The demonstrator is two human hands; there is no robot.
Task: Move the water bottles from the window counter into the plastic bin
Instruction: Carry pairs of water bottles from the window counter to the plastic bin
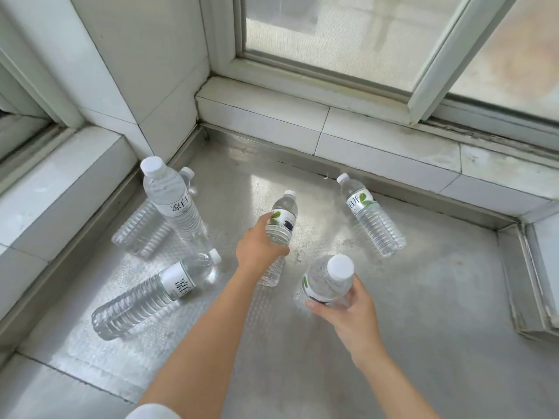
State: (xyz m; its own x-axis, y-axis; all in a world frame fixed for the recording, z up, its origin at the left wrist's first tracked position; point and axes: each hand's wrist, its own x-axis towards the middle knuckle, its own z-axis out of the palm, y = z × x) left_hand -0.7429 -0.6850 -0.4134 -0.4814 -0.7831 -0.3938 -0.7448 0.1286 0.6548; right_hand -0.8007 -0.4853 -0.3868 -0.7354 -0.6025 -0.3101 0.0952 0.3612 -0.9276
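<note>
Clear plastic water bottles, all capped and filled, dot the steel window counter [423,297]. Near its left edge, one stands [172,201] over a lying one [142,228]; another [148,294] lies nearer. The left hand [257,246] grasps the middle bottle [279,225], the right hand [344,309] another [325,282]. A sixth [370,214] lies towards the back edge.

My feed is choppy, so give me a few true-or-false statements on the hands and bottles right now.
1. Both hands grip bottles. True: left hand grips the middle bottle, right hand the near bottle.
2. The plastic bin stands beside the bottles. False: no bin is in view.
3. One bottle stands upright at left. True.
4. The bottle by the window has no cap. False: it has a white cap.
</note>
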